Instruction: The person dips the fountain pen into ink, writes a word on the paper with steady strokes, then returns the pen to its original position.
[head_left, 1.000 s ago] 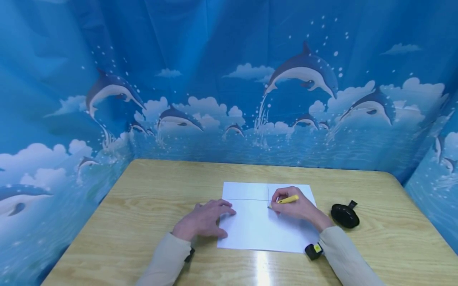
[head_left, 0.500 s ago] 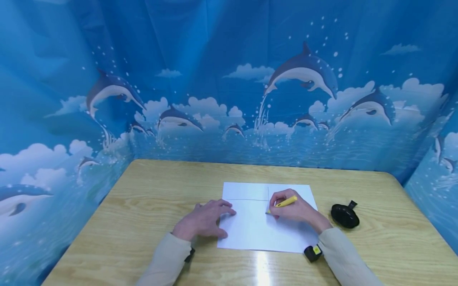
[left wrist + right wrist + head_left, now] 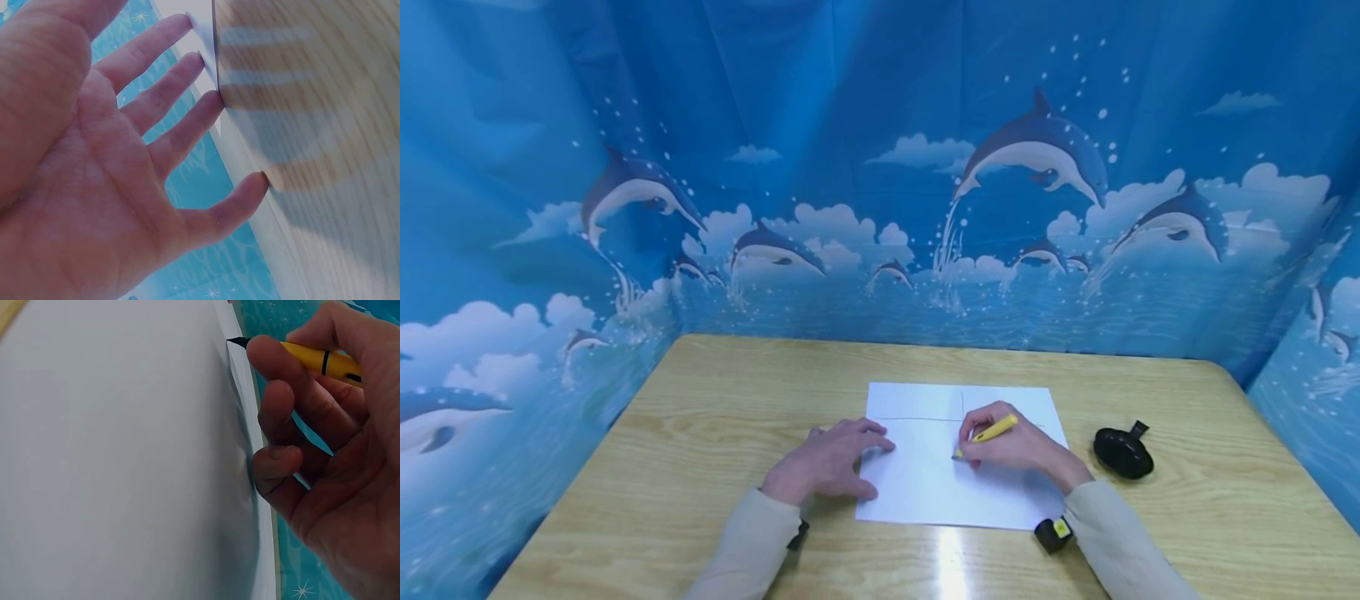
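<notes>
A white sheet of paper (image 3: 910, 492) lies on the wooden table, with a thin dark horizontal line crossing a vertical one near its far side. My right hand (image 3: 1011, 442) pinches a yellow fountain pen (image 3: 997, 427) between thumb and fingers. In the right wrist view the pen's dark nib (image 3: 237, 342) meets the paper, and the other fingers curl beneath the pen. My left hand (image 3: 827, 465) lies spread at the sheet's left edge. Its fingertips touch the paper and table in the left wrist view. The right hand hides part of the drawn lines.
A black oval object (image 3: 1123, 452) with a short tab rests on the table right of the sheet. A small black box with a yellow mark (image 3: 1053, 534) sits by the right wrist. Blue dolphin-printed cloth (image 3: 850, 300) stands behind the wooden table (image 3: 737, 375).
The right hand with the fountain pen has moved down and slightly left over the paper, uncovering more of the horizontal line at right. The left hand and sheet stay put.
</notes>
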A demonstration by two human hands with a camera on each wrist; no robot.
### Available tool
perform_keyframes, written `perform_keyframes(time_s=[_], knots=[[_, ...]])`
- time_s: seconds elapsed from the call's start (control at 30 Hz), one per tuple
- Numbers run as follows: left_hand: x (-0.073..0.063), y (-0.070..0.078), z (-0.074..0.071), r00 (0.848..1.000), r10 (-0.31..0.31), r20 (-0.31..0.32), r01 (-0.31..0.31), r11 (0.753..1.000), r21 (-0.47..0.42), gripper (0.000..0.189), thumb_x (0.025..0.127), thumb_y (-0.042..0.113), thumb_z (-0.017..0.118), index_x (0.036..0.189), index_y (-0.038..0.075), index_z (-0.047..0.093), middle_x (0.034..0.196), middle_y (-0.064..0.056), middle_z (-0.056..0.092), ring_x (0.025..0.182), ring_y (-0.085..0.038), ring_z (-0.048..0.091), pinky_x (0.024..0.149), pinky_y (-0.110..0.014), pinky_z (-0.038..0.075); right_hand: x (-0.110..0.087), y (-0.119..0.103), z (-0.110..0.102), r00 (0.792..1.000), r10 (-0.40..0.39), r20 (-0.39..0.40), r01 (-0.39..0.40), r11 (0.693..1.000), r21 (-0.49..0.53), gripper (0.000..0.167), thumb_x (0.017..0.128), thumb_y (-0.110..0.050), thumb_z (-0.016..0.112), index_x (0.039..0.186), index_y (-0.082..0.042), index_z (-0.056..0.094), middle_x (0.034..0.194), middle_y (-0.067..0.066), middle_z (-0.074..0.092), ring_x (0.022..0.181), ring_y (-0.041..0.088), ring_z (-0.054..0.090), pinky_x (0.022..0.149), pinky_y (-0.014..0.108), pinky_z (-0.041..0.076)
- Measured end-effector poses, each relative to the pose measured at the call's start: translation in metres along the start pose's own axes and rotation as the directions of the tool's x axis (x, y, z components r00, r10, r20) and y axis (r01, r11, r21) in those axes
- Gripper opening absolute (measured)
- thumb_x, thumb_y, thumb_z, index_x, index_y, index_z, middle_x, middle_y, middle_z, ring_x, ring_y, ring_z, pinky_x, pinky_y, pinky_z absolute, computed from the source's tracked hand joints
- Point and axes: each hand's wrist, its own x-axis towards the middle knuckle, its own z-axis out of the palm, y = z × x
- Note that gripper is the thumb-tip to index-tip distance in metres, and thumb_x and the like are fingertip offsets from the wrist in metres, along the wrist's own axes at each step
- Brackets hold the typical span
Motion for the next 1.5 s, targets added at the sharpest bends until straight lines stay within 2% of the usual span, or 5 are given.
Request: perform_keyframes(time_s=[0.43,0.67,1.0,1.5], knots=[[0.000,0.001,-0.001,1.000,0.010,-0.007,-0.010,1.000,0.008,0.061,0.082,0.035,0.084,0.138,0.027,0.062,0.156,0.002,0.049,0.146,-0.032,0.043,0.113,-0.079,0.029,0.001,-0.001,0.007,0.998,-0.044,0.050,0.043,0.999,0.021,0.009,0.093,-0.015,0.072,0.088,-0.008,0.073,0.071,0.011,0.074,0.054,0.005,0.053,0.050,0.017,0.043],[0.001,0.001,-0.001,1.000,0.009,-0.010,-0.009,1.000,0.008,0.060,0.081,0.036,0.084,0.137,0.028,0.063,0.155,0.002,0.050,0.145,-0.032,0.044,0.112,-0.079,0.030,0.001,-0.005,0.013,0.995,-0.050,0.085,0.046,0.998,0.043,0.008,0.091,-0.014,0.073,0.088,-0.007,0.073,0.074,0.011,0.075,0.061,0.010,0.064,0.058,0.023,0.055],[0.002,-0.001,-0.001,1.000,0.011,-0.012,-0.011,1.000,0.017,0.061,0.082,0.035,0.084,0.138,0.027,0.063,0.155,0.001,0.050,0.145,-0.030,0.045,0.112,-0.079,0.030,0.003,-0.012,0.023,0.990,-0.044,0.135,0.035,0.997,0.066,0.006,0.090,-0.015,0.073,0.086,-0.012,0.074,0.073,0.004,0.075,0.061,0.008,0.063,0.057,0.021,0.054],[0.003,-0.002,0.002,1.000,0.005,-0.006,-0.005,1.000,0.009,0.062,0.082,0.036,0.083,0.139,0.029,0.062,0.156,0.002,0.049,0.145,-0.029,0.044,0.113,-0.080,0.028,0.005,-0.017,0.035,0.982,-0.073,0.172,0.069,0.997,0.030,0.006,0.090,-0.018,0.072,0.086,-0.017,0.075,0.073,-0.001,0.075,0.058,0.004,0.058,0.054,0.016,0.047]])
